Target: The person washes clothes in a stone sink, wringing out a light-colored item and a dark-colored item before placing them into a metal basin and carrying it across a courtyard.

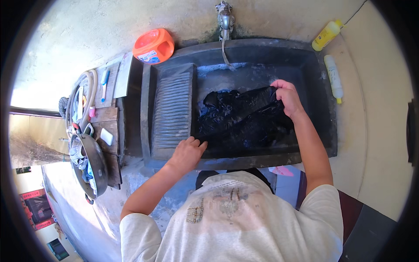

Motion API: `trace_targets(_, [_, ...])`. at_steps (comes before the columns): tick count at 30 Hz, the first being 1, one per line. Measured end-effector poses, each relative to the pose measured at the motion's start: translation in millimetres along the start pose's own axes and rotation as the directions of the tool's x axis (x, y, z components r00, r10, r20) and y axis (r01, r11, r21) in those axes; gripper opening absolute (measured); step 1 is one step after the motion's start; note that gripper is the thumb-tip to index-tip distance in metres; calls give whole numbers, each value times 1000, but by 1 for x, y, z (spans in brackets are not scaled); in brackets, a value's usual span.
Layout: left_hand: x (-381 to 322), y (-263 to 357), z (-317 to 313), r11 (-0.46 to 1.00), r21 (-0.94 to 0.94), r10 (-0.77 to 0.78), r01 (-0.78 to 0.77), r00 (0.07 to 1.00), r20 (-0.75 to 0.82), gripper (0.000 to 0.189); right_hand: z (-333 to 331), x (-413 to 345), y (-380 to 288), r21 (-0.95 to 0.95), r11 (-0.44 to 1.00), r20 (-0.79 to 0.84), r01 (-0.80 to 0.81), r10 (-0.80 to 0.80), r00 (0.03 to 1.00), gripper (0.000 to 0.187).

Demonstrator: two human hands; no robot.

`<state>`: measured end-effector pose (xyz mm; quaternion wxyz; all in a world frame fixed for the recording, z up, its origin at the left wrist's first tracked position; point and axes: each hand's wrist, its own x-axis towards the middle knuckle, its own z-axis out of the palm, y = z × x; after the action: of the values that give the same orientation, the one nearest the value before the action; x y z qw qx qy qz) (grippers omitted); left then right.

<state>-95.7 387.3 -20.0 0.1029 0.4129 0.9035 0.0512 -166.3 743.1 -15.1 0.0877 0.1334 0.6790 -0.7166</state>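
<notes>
A wet black garment [239,114] is spread across the basin of a dark stone laundry sink [262,160]. My right hand [287,96] pinches its upper right edge, raised a little over the basin. At the near left, my left hand [189,152] grips another edge of the cloth beside the lower corner of the ridged washboard [172,111]. The cloth sags between both hands, and its lower folds lie in the basin. Cloudy, sudsy water [216,77] shows behind it. Above the basin a metal tap [226,21] has a strip hanging from its spout.
An orange detergent jug [154,46] stands at the sink's back left corner. On the right are a yellow bottle [326,35] and a white bottle [333,78]. Wooden boards [106,124] at left carry a brush [104,84], a coiled hose [93,98] and a pan of clothes [98,163].
</notes>
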Motion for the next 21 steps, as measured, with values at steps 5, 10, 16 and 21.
trace_targets(5, [-7,-4,-42,984,20,-167,175,961,-221,35,-3,-53,-32,-225,936,180,270,-232,956,42])
trace_targets(10, [1,-15,10,967,96,-236,234,972,15,22,-9,-6,62,-543,838,-10,-50,53,999,42])
trace_targets(16, [1,-22,3,960,124,-254,250,967,17,18,39,-21,15,-401,847,-207,-350,288,935,45])
trace_targets(21, [-7,-26,-56,985,28,-160,168,968,-196,9,8,-24,-19,-330,944,-113,23,-64,992,32])
